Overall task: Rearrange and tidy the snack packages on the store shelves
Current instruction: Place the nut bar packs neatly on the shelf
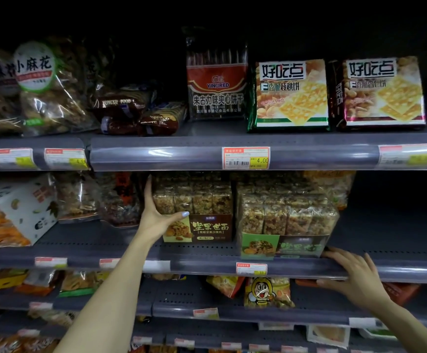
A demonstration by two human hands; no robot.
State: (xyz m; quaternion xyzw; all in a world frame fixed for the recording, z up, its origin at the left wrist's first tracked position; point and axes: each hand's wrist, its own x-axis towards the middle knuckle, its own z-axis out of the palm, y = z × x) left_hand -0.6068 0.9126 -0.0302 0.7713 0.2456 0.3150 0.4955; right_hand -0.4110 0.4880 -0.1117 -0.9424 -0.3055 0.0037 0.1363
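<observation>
Right now my left hand [156, 215] is on the brown-labelled nut-bar pack [197, 212], which stands on the middle shelf [100, 240] just left of its centre. My fingers run straight up along the pack's left side and my thumb reaches across the front, its tip on the top edge of the brown label, so the pack's left edge sits in the fork of an open, flat hand; nothing is curled tight around it. Just beside it on the right stands a green-labelled nut-bar pack [286, 222], closer to the shelf's front edge, the two touching or nearly so. My right hand [352, 273] lies at the front rail of the same shelf, below the right corner of the green-labelled pack; its fingers are spread and loosely bent over the rail, with the fingertips close to that corner, and I cannot tell if they touch the pack. It holds nothing.

Left of my left hand are clear bags of dark snacks [118, 200], then a white box [21, 207] tilted at the far left. On the rail under the packs hangs a red and yellow price tag [251, 268]. On the shelf above stand a red sandwich-biscuit pack [216, 80] and two cracker packs, one green-edged [290, 95], one maroon-edged [383, 91]. Further left, bags of twisted dough snacks [44, 85] lean together. Below, a yellow bag with a cartoon bee [267, 293] stands on the lower shelf.
</observation>
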